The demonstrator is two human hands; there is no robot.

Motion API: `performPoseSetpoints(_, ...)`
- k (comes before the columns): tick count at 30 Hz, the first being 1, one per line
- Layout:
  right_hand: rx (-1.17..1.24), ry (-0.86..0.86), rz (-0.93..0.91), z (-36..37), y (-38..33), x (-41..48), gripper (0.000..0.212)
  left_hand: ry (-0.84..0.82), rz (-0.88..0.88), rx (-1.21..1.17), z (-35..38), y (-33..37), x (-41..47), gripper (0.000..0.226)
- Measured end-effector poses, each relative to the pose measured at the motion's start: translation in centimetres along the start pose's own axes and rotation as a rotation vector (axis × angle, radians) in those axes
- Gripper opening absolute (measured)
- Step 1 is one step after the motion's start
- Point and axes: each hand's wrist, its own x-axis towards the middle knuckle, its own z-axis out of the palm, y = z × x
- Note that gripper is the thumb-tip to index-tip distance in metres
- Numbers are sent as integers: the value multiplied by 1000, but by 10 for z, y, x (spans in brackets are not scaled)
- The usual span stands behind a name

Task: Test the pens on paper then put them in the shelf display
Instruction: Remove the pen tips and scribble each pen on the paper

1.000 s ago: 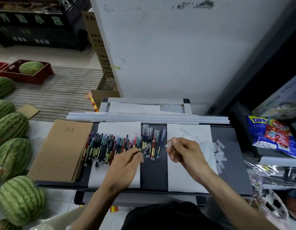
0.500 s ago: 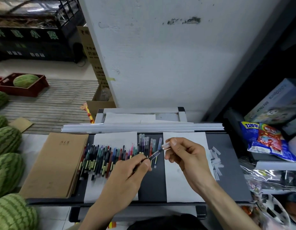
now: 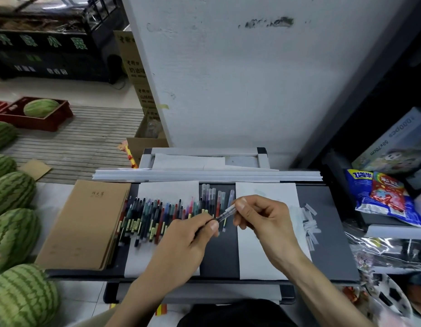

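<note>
Fingers [image 3: 240, 205] of my right hand [image 3: 266, 220] and left hand [image 3: 181, 241] pinch one pen [image 3: 225, 214] at both ends. It is light, stiff and smooth, I think, so I grip the barrel firmly.

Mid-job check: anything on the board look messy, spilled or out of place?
Only a loose scatter of small clear plastic pieces on the dark board right of the right-hand paper, lying at mixed angles. No ink spill or damage shows.
</note>
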Motion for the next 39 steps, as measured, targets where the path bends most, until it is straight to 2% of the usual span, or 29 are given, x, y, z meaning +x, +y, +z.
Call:
performPoseSetpoints(4,14,59,31,1,16,0,21,-26,-26,-22,12,-2,2,30)
performPoseSetpoints(9,-1,-65,187,-2,37,-6,23,-52,-127,-172,31,-11,11,36)
performPoseSetpoints(12,-106,-72,321,-6,63,-5,27,-178,-226,-86,45,-23,16,38)
performPoseSetpoints(14,-201,-34,423,-16,74,4,28,-249,-249,70,45,-40,15,40)
performPoseSetpoints(17,-371,-50,568,-32,85,23,31,-191,-333,194,30,-78,8,41)
performPoseSetpoints(21,-788,-126,557,-40,100,56,36,105,-549,272,-12,-128,6,17)
performPoseSetpoints(23,-901,-123,552,-37,108,73,41,227,-614,361,-32,-148,10,8)
performPoseSetpoints(25,-956,-110,549,-31,116,86,44,276,-658,406,-47,-163,16,5)
performPoseSetpoints(31,-1054,-23,541,-24,135,108,40,195,-781,530,-67,-188,26,14)
performPoseSetpoints(34,-1105,32,528,-23,139,110,38,143,-801,552,-66,-191,26,6)
performPoseSetpoints(39,-1088,45,512,-27,143,110,36,118,-806,578,-63,-191,28,12)
